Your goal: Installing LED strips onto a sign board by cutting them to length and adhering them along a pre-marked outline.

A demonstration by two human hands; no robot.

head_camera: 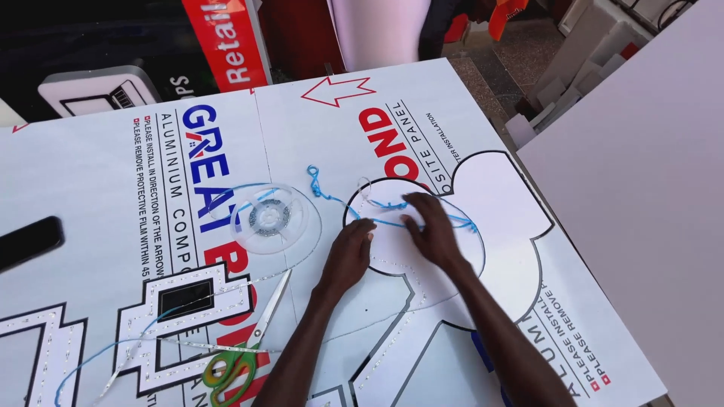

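Here, blue backing strip (392, 205): thin curling ribbon lying across the round lobe of the white cut-out letter panel (498, 218), toward the desk's far right edge. Right hand (436, 230): palm down, fingers spread flat, pressing on the strip; grip not closed around anything. Left hand (348, 252): just beside it, fingertips (367, 225) touching the panel's black outline near the strip; grip loose, holding nothing. Clear plastic LED-strip reel (269, 218): flat, left of both hands, mid-desk. Scissors (241, 354), green and yellow handles: near edge, beside the left forearm. White printed composite sheet (98, 188): covers the desk.
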